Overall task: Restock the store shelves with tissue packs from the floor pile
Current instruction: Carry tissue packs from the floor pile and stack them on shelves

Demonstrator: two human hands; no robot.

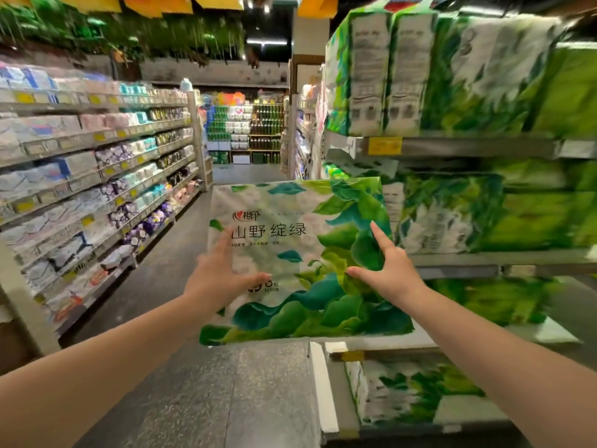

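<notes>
Glossy printed plastic film on the tissue pack (300, 253); under it, speckled, dull-polished stone floor (206, 392); right of it, matt grey metal shelf edge (468, 147).

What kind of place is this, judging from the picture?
Most likely a supermarket aisle: long shelves of packaged goods, yellow price tags on the shelf edges, and green tissue packs stacked on the right.

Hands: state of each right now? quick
Left hand: fingers spread flat against the tissue pack, thumb on its face, carrying it.
Right hand: straight fingers pressed on the same pack, carrying it.
</notes>
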